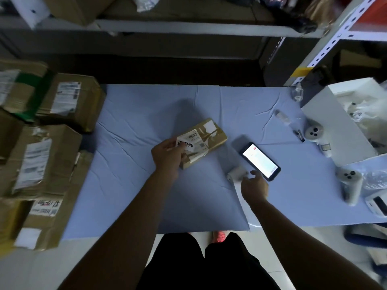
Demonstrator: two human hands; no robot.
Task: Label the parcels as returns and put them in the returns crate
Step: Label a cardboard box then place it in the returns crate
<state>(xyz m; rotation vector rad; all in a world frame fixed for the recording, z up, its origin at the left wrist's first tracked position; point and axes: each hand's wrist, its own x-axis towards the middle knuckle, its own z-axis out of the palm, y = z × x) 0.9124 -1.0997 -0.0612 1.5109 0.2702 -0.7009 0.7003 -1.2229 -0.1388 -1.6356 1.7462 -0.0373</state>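
Note:
A small brown cardboard parcel (206,138) lies on the blue table cloth (146,181) near the middle. My left hand (167,154) pinches a white label with black characters (186,145) and holds it over the parcel's near end. My right hand (254,186) hovers with relaxed fingers just right of a small white label printer (235,174) and holds nothing. A phone with a lit screen (260,161) lies beside that hand.
Several taped cardboard parcels (41,155) are stacked at the table's left. A white open box (345,120) holding bagged items stands at the right, with white handheld devices (351,185) near it. Metal shelving (326,45) stands behind the table.

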